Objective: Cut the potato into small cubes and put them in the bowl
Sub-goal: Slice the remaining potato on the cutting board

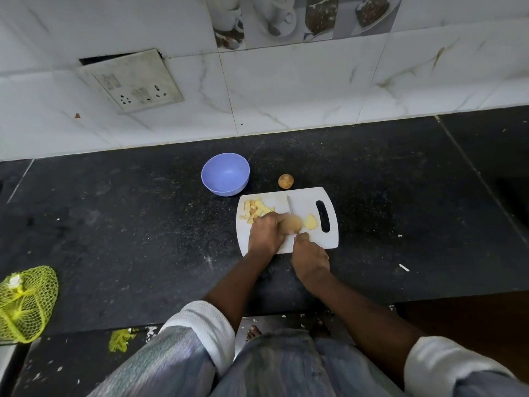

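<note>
A white cutting board (306,242) lies on the black counter. My left hand (264,234) presses a brown potato piece (291,224) down on the board. My right hand (309,257) grips a knife (290,204), whose blade points away from me and rests against the potato's right side. A cut yellow slice (310,222) lies just right of the blade. Several small potato cubes (254,209) sit in a pile at the board's far left corner. The purple bowl (225,173) stands beyond the board to the left, with nothing inside. A whole small potato (285,181) rests behind the board.
A tiled wall with a loose switch plate (130,81) runs along the back of the counter. A yellow mesh bag (24,303) hangs at the counter's near left edge. Small white scraps dot the counter to the right of the board.
</note>
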